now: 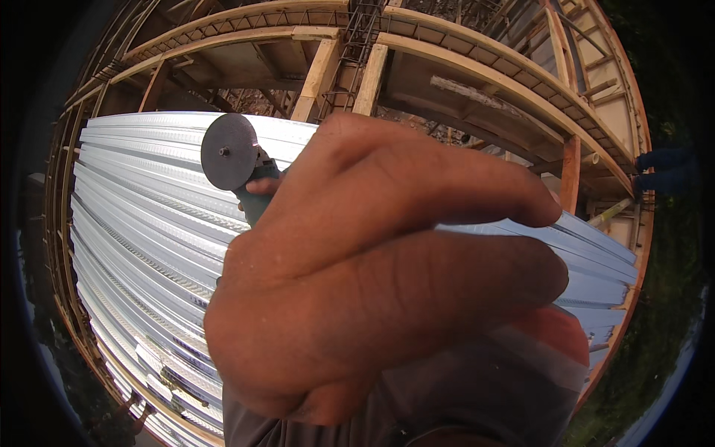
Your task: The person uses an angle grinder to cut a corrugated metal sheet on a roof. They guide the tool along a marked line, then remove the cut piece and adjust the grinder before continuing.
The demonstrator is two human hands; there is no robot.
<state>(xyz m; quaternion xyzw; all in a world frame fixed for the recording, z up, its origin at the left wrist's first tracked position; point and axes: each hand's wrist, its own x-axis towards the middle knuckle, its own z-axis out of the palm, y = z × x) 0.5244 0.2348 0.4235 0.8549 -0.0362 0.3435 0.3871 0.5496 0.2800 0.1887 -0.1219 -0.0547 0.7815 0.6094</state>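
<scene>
My left hand (357,276) is very close to the view and fills its middle. Its fingers are bent and point right, with a gap between the two front digits and nothing seen in it. Beyond it, to the left, an angle grinder (255,205) shows its round grey disc (229,153) over the metal sheets (141,194). Fingers of my right hand (262,186) wrap the green body behind the disc. The rest of that hand and most of the grinder are hidden behind my left hand.
Ribbed silver sheets spread across the left and reappear on the right. Farther off, timber formwork (320,71) frames open bays, with steel reinforcing bars (356,45) running between boards. At the far right, dark blue clothing (663,170) of a person shows by the wooden edge.
</scene>
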